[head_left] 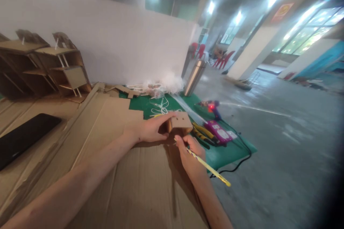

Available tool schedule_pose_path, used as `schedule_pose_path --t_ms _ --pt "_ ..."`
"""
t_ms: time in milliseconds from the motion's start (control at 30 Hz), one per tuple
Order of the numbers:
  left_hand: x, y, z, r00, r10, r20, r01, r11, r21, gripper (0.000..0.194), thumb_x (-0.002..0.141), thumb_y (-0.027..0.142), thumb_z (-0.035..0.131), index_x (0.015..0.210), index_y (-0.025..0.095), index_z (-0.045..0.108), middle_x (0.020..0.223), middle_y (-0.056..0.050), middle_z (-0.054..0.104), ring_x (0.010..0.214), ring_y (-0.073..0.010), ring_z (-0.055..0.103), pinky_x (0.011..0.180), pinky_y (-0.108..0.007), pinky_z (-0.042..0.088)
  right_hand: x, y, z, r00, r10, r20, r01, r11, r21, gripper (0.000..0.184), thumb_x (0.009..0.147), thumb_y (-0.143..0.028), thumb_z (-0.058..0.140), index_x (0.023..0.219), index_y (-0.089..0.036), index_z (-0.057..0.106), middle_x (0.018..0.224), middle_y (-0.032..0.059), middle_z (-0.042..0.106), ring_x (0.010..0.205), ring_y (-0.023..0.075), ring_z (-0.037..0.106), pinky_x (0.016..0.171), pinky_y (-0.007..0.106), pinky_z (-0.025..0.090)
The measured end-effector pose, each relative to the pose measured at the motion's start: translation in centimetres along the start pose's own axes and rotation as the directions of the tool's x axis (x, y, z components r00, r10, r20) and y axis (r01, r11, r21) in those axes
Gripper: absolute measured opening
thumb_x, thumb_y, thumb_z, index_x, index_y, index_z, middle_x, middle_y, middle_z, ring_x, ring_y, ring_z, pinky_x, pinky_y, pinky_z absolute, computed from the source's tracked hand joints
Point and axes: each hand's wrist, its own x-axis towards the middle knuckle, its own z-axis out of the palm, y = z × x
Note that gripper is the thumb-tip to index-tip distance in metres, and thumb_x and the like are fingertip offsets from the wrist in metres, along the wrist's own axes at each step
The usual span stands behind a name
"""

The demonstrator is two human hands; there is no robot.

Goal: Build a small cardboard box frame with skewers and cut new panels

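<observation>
I am pinching the small cardboard box (179, 123) steady with my left hand (150, 130) on the cardboard sheet (139, 186) beside the green mat (228, 150), while my right hand (189, 154) is gripping the pencil (208, 167) low (tip at the box's near edge), so I am pressing lightly.

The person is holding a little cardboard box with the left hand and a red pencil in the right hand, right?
Nearly. The left hand does hold the little cardboard box, but the pencil in the right hand is yellow, not red. The head view shows this.
</observation>
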Motion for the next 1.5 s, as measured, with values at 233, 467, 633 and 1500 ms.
schedule_pose_path --t_ms 233,467,633,1500 --pt "0.0 0.4 -0.1 1.000 0.008 0.006 -0.008 1.000 -0.010 0.083 0.075 0.017 0.062 0.150 0.030 0.028 0.152 -0.004 0.043 0.136 -0.0271 0.046 0.110 -0.039 0.040 0.0 0.5 -0.3 0.989 -0.010 -0.148 -0.005 0.995 -0.102 0.044 0.095 -0.052 0.043 0.061 -0.024 0.043 0.057 0.0011 0.052 0.058 0.0181 0.047 0.061 0.030 0.036" --pt "0.0 -0.1 0.1 1.000 0.008 -0.010 -0.008 1.000 -0.004 0.084 0.076 0.017 0.062 0.151 0.028 0.026 0.152 -0.006 0.044 0.134 -0.0271 0.049 0.110 -0.038 0.040 0.1 0.2 -0.1 0.995 -0.102 -0.021 0.100 0.991 -0.086 0.045 0.092 -0.054 0.048 0.060 -0.022 0.050 0.056 -0.0004 0.053 0.059 0.0165 0.051 0.060 0.027 0.039" --pt "0.0 0.3 -0.2 1.000 0.010 -0.009 -0.010 1.000 -0.003 0.083 0.075 0.018 0.064 0.150 0.028 0.029 0.151 -0.006 0.046 0.133 -0.0269 0.049 0.109 -0.038 0.042 0.0 0.4 -0.4 0.979 -0.018 -0.203 -0.006 0.993 -0.120 0.043 0.095 -0.050 0.044 0.061 -0.023 0.042 0.055 -0.0006 0.048 0.057 0.0175 0.044 0.060 0.030 0.033" --pt "-2.6 -2.8 -5.4 0.820 -0.351 -0.452 0.528 0.769 0.362 0.077 0.085 0.036 0.057 0.151 0.023 0.019 0.135 -0.017 0.057 0.115 -0.0361 0.062 0.095 -0.049 0.048 0.1 0.3 -0.3 0.977 0.206 0.052 -0.209 0.976 0.060 0.034 0.084 -0.047 0.049 0.099 -0.020 0.062 0.092 0.0101 0.074 0.083 0.0266 0.069 0.075 0.039 0.049"
